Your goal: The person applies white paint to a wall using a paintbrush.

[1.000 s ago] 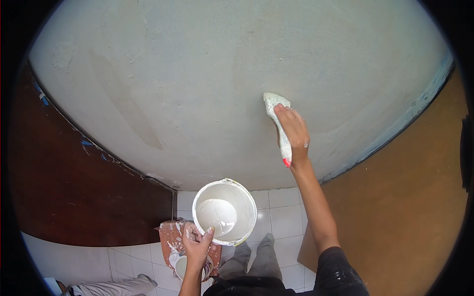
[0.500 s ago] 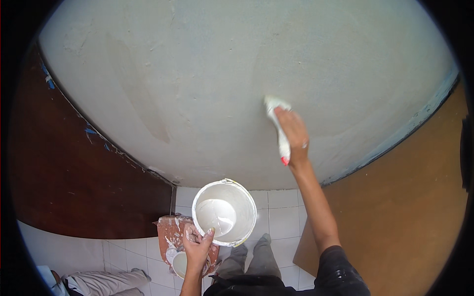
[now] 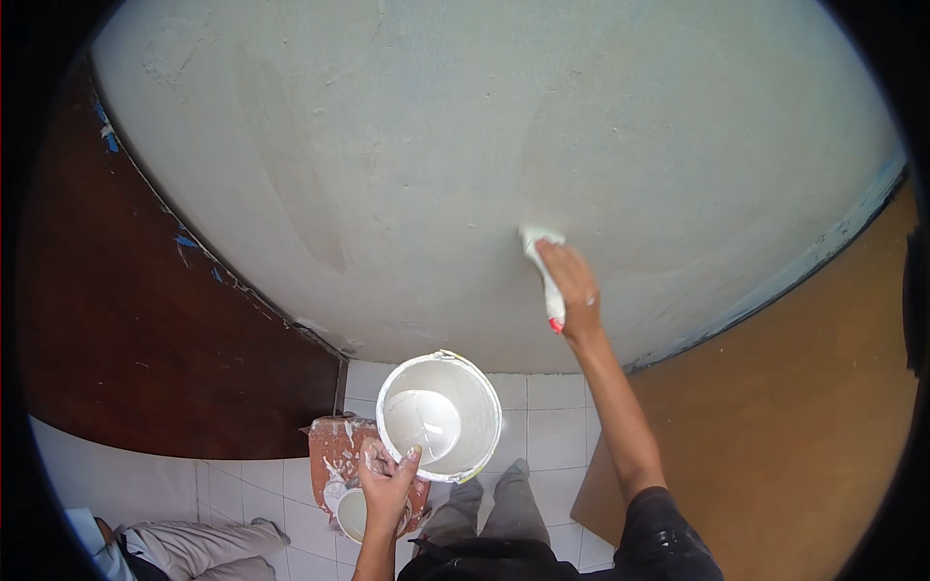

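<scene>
My right hand [image 3: 572,283] is closed round the handle of a paintbrush [image 3: 543,254], whose white-coated bristles touch the pale grey wall [image 3: 417,174]. The handle's lower end is red. My left hand [image 3: 387,476] grips the rim of a white bucket [image 3: 481,416], thumb over the edge. White paint [image 3: 426,424] lies in the bottom of the bucket, which is tilted a little toward me. Below my left hand, partly hidden by it, stands a smaller white container [image 3: 351,513] on a paint-splashed reddish stool [image 3: 334,447].
A dark brown panel [image 3: 165,339] borders the wall on the left, and a lighter brown board [image 3: 756,416] stands on the right. White tiles [image 3: 554,441] cover the floor under my feet. Another person's legs [image 3: 199,547] in light trousers are at lower left.
My right hand and the brush have moved down the wall, nearer the bucket. My left hand and the bucket have stayed almost where they were.
</scene>
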